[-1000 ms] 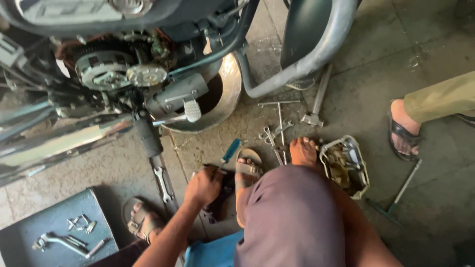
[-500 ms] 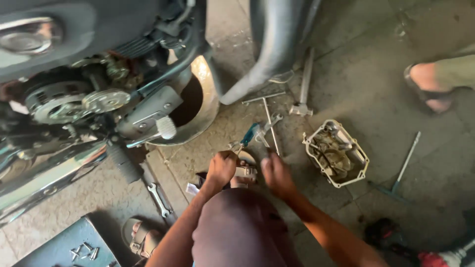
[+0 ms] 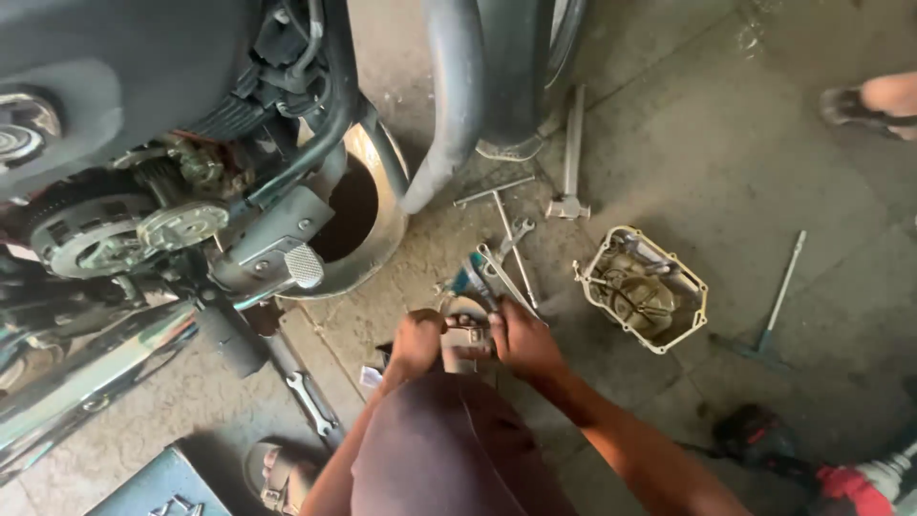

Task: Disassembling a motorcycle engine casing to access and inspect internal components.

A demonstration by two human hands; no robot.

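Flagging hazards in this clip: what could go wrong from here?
Both hands, left hand and right hand, work a small metal part low over the floor; it could slip and roll among the loose wrenches. The open tray of parts sits close enough to be knocked. A bystander's foot might kick the T-wrench.

The concrete floor point(image 3: 726, 143) is grey-brown with darker stains. The motorcycle's bodywork point(image 3: 143, 67) is dark grey, and its clutch assembly point(image 3: 105, 234) is dull silver with black grime. The round pan point(image 3: 368, 215) under the engine is pale metal with a dark inside. The engine cover point(image 3: 642, 289) is cream-edged and oily brown within. The wrenches point(image 3: 497, 263) are silver, one beside a blue handle. The person's knee point(image 3: 439, 459) is covered in maroon cloth.
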